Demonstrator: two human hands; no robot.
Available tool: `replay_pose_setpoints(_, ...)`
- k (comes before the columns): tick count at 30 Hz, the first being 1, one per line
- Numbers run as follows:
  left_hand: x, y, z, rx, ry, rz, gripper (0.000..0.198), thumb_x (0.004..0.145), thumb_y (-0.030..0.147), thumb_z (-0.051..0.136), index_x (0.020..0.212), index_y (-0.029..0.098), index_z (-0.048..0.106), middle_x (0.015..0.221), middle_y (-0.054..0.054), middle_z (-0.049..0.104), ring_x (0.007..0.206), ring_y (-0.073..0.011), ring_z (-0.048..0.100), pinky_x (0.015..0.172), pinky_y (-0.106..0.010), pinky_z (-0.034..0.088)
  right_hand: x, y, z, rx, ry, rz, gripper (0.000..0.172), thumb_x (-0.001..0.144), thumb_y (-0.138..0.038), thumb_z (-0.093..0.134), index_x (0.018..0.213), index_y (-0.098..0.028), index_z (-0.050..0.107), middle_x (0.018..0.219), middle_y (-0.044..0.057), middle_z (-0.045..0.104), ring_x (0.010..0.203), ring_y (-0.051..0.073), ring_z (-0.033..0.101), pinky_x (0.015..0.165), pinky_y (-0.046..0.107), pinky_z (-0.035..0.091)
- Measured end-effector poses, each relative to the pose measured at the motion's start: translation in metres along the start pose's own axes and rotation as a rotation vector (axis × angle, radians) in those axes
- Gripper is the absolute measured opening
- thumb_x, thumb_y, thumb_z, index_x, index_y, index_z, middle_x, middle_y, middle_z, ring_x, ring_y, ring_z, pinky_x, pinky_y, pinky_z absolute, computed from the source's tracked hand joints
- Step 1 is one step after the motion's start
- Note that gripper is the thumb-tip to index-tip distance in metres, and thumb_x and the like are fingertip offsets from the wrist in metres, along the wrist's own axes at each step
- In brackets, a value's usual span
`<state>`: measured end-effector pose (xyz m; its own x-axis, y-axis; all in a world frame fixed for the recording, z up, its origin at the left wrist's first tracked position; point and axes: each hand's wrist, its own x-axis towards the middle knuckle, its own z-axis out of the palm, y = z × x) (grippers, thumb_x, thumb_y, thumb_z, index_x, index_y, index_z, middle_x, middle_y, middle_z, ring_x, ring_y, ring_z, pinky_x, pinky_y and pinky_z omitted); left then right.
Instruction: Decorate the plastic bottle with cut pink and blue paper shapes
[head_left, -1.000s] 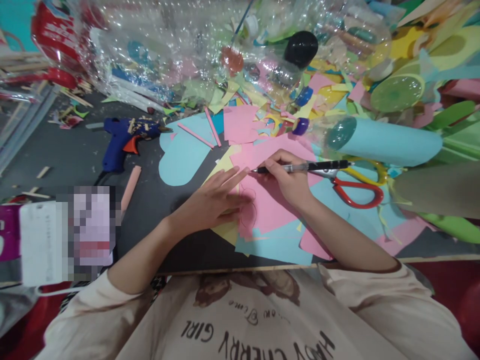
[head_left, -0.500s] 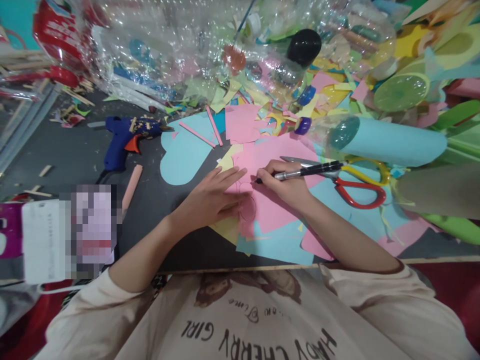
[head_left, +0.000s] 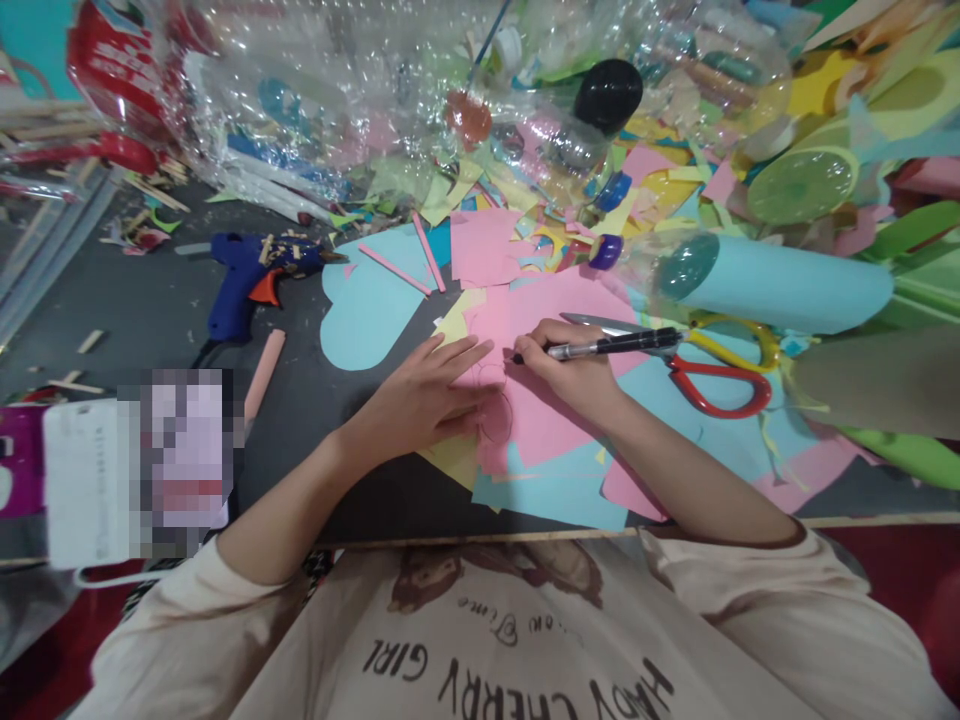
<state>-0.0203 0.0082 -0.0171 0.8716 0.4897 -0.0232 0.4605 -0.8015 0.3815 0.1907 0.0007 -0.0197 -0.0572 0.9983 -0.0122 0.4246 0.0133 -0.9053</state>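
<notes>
My left hand (head_left: 424, 395) lies flat with fingers stretched out, pressing a pink paper sheet (head_left: 551, 415) onto the dark table. My right hand (head_left: 574, 370) is closed around a black pen (head_left: 615, 347), and the pen's tip touches the pink sheet just beyond my left fingertips. Pen-drawn round outlines (head_left: 499, 410) show on the pink paper between the two hands. Yellow and light-blue sheets (head_left: 547, 490) lie under the pink one.
Red-and-yellow scissors (head_left: 712, 370) lie right of my right hand. A light-blue paper roll (head_left: 780, 285) lies behind them. A blue glue gun (head_left: 244, 275) and a blue heart cutout (head_left: 367, 300) sit to the left. Plastic bottles (head_left: 390, 90) and paper scraps crowd the back. The table's wooden edge (head_left: 862, 519) runs near my body.
My right hand and the pen have slid a little toward me and to the left, tracing on the pink sheet. My left hand has stayed flat on the paper.
</notes>
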Motion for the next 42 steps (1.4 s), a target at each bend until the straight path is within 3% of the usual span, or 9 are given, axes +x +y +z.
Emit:
replay_pose_setpoints(8, -0.0009, -0.0001, 0.0012, 0.007, 0.017, 0.002, 0.033, 0.095, 0.038, 0.048, 0.119, 0.025, 0.066, 0.15, -0.012, 0.043, 0.139, -0.0277, 0.039, 0.113, -0.051, 0.034, -0.0024, -0.0006, 0.0003, -0.015, -0.044, -0.041, 0.032, 0.077, -0.027, 0.054, 0.049, -0.021, 0.039, 0.046, -0.005, 0.044, 0.045, 0.009, 0.037, 0.048, 0.024, 0.033)
replay_pose_setpoints(14, -0.0004, -0.0003, 0.0008, 0.016, 0.008, -0.004, 0.035, 0.094, 0.038, 0.048, 0.124, 0.027, 0.062, 0.149, -0.011, 0.044, 0.139, -0.0275, 0.04, 0.113, -0.05, 0.034, -0.0016, 0.002, 0.0003, -0.009, 0.049, -0.029, 0.031, 0.077, -0.028, 0.053, 0.049, -0.021, 0.04, 0.045, -0.005, 0.043, 0.046, 0.009, 0.038, 0.048, 0.025, 0.034)
replay_pose_setpoints(19, -0.0003, -0.0001, 0.0011, 0.011, 0.019, -0.001, 0.033, 0.094, 0.038, 0.05, 0.122, 0.027, 0.064, 0.149, -0.011, 0.044, 0.138, -0.0278, 0.04, 0.113, -0.05, 0.034, -0.0015, 0.0018, 0.0007, 0.007, -0.02, -0.041, 0.032, 0.077, -0.026, 0.054, 0.05, -0.021, 0.039, 0.046, -0.005, 0.044, 0.045, 0.009, 0.037, 0.048, 0.025, 0.032)
replay_pose_setpoints(25, -0.0002, -0.0002, 0.0009, 0.018, 0.03, 0.003, 0.035, 0.094, 0.038, 0.049, 0.124, 0.027, 0.062, 0.148, -0.011, 0.045, 0.138, -0.0274, 0.041, 0.113, -0.05, 0.035, -0.0013, 0.0046, 0.001, 0.0, 0.074, -0.044, 0.034, 0.079, -0.025, 0.055, 0.05, -0.022, 0.037, 0.046, -0.006, 0.04, 0.046, 0.009, 0.036, 0.05, 0.025, 0.033)
replay_pose_setpoints(34, -0.0006, -0.0004, 0.0018, 0.026, 0.034, 0.002, 0.034, 0.094, 0.038, 0.05, 0.124, 0.027, 0.062, 0.148, -0.01, 0.045, 0.137, -0.0271, 0.042, 0.113, -0.049, 0.036, -0.0005, 0.0064, 0.0016, 0.003, 0.072, -0.035, 0.038, 0.081, -0.028, 0.055, 0.05, -0.022, 0.035, 0.046, -0.006, 0.039, 0.046, 0.009, 0.035, 0.05, 0.026, 0.034)
replay_pose_setpoints(42, 0.0005, 0.0004, -0.0002, 0.034, 0.039, -0.006, 0.033, 0.094, 0.037, 0.05, 0.121, 0.024, 0.065, 0.146, -0.011, 0.048, 0.134, -0.028, 0.044, 0.111, -0.048, 0.036, 0.0003, 0.0048, 0.0012, 0.106, 0.175, 0.039, 0.035, 0.083, -0.03, 0.059, 0.052, -0.021, 0.044, 0.05, -0.005, 0.05, 0.049, 0.01, 0.047, 0.052, 0.026, 0.038)
